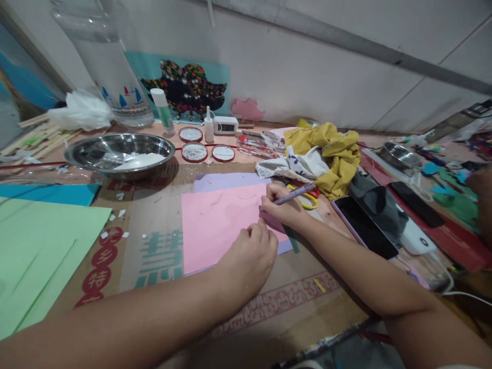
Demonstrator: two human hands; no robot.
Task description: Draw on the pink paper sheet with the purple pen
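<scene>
A sheet of pink paper [215,220] lies over a purple sheet [226,179], with a few faint curved marks near its top. My right hand [282,207] is closed around a purple pen [294,193], whose tip end is hidden by the fingers at the sheet's right side. Just below, my left hand [251,256] bears on the pink paper's lower right part with its fingers curled together, holding the sheet down. Its fingertips are partly hidden. Scissors [309,201] with yellow handles lie beyond my right hand, partly under cloth.
A steel bowl [119,154], glue stick [163,110], small red-rimmed dishes [194,152] and a large water bottle [119,77] stand at the back. Green paper [42,256] lies left. Yellow cloth [326,154] and a phone [363,225] are right. Part of another person's hand [480,192] shows far right.
</scene>
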